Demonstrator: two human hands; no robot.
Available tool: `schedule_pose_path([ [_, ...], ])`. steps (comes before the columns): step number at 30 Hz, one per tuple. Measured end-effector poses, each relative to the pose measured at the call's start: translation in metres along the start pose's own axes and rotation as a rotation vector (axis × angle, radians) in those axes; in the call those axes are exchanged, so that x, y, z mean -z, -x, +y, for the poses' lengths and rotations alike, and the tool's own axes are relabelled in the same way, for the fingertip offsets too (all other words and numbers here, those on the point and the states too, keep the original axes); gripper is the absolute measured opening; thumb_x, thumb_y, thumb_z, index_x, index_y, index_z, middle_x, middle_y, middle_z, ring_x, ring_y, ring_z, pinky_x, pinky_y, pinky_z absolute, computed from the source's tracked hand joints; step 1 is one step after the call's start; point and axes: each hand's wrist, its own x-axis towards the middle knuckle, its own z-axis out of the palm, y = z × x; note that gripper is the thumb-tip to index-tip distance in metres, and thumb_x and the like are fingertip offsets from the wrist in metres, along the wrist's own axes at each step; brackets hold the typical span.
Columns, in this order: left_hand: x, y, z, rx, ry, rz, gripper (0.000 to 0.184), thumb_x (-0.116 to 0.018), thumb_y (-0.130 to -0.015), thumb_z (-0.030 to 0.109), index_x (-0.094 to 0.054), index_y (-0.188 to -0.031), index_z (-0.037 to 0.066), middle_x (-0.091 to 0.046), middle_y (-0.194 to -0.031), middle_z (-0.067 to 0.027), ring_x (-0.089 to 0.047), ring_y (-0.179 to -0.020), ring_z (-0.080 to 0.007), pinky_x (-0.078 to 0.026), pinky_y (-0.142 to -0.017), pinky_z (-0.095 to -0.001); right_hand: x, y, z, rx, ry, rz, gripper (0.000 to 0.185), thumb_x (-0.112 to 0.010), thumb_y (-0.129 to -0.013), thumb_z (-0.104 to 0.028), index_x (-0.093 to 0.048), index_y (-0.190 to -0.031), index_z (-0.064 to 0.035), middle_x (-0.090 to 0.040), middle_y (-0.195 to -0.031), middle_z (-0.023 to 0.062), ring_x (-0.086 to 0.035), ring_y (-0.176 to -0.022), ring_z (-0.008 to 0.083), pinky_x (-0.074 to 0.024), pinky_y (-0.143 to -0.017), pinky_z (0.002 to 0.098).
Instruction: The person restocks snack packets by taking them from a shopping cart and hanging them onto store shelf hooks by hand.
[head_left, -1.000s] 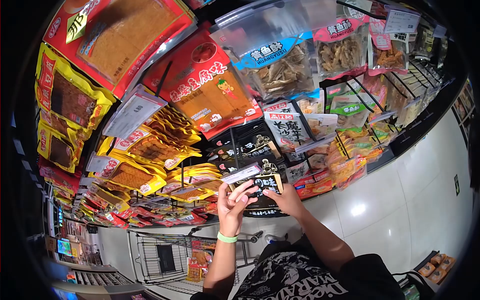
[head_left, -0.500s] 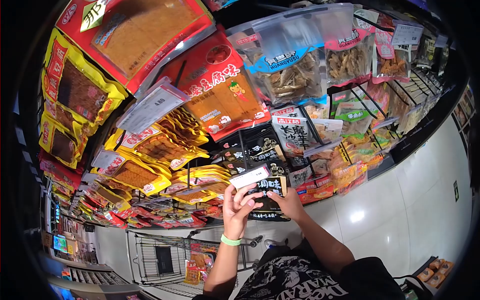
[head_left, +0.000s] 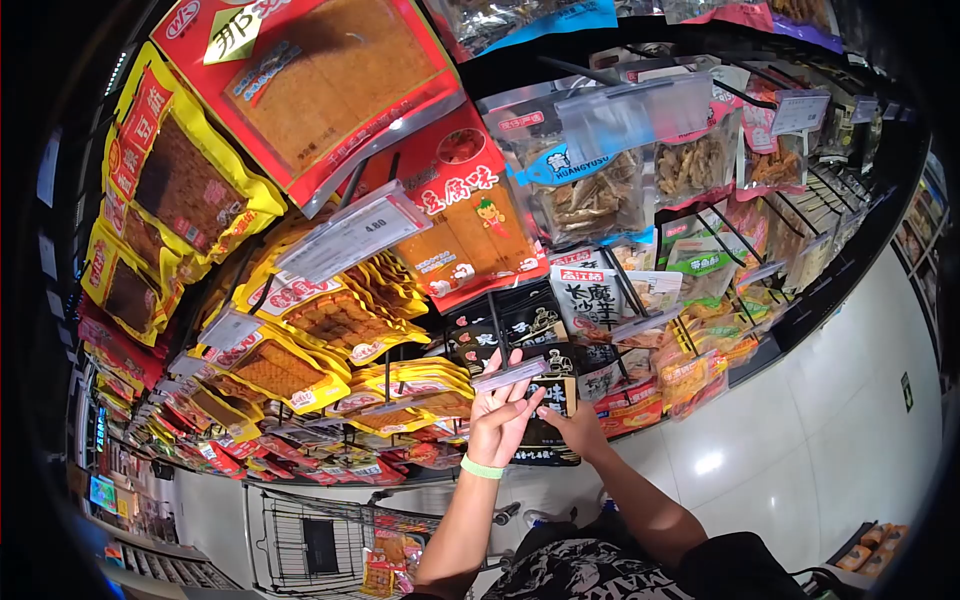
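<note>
My left hand (head_left: 500, 422) reaches up to a hook-end price tag (head_left: 511, 374), palm towards me. Two of its fingers stretch up behind the tag, and its thumb points right, across the front of a black snack packet (head_left: 552, 453). My right hand (head_left: 577, 428) grips that packet at its right edge, thumb on the front and the other fingers hidden behind. The packet hangs below the tag, at the front of a row of similar black packets (head_left: 485, 322). A pale green band (head_left: 482, 467) circles my left wrist.
Red tofu-snack packets (head_left: 470, 225) hang above my hands, yellow packets (head_left: 325, 310) to the left. White konjac packets (head_left: 592, 300) and dried-fish bags (head_left: 585, 185) hang to the right. A shopping cart (head_left: 285, 535) with packets inside stands lower left, on a tiled floor (head_left: 740, 450).
The view has shifted, so the shelves appear lower. My left fingers have straightened upward, and the price tag has tipped from facing me to nearly edge-on. My right hand stays at the black packet.
</note>
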Motion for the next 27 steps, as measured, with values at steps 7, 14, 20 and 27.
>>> schedule_pose_path([
  [7,0.011,0.015,0.008,0.054,-0.019,0.002,0.087,-0.045,-0.079,-0.021,-0.018,-0.151,0.02,-0.027,-0.153,-0.0146,-0.03,-0.14,-0.0341,-0.038,-0.106,-0.0483,0.003,-0.022,-0.015,-0.013,0.014,0.019,0.031,-0.071,-0.084,-0.024,-0.065,-0.099,0.0021,-0.069,-0.084,0.0116,-0.062,-0.076,0.0155,-0.0483,-0.07,0.0336],
  [14,0.023,-0.007,0.005,0.13,-0.001,-0.076,0.1,-0.044,-0.074,-0.024,-0.011,-0.153,0.028,-0.024,-0.155,-0.0081,-0.033,-0.138,-0.0338,-0.037,-0.105,-0.048,0.001,-0.036,-0.014,0.065,0.064,0.084,0.037,-0.071,-0.083,-0.029,-0.066,-0.101,0.0024,-0.07,-0.087,0.0172,-0.066,-0.078,0.0243,-0.0488,-0.07,0.0369],
  [20,0.028,-0.029,-0.003,0.113,-0.08,-0.11,0.104,-0.047,-0.074,-0.022,-0.008,-0.152,0.034,-0.023,-0.156,-0.0102,-0.04,-0.134,-0.0298,-0.038,-0.104,-0.0481,0.002,-0.054,0.013,0.088,0.115,0.042,0.028,-0.065,-0.086,-0.021,-0.065,-0.101,0.0017,-0.069,-0.087,0.0114,-0.064,-0.079,0.0206,-0.0479,-0.073,0.0348],
  [27,0.046,0.001,-0.014,0.198,-0.113,-0.031,0.089,-0.049,-0.079,-0.019,-0.013,-0.152,0.017,-0.027,-0.153,-0.0149,-0.035,-0.136,-0.0364,-0.041,-0.104,-0.047,0.002,-0.07,-0.002,0.196,0.256,0.263,0.027,-0.066,-0.084,-0.021,-0.064,-0.102,-0.0011,-0.067,-0.085,0.0187,-0.065,-0.079,0.0323,-0.0486,-0.07,0.0388],
])
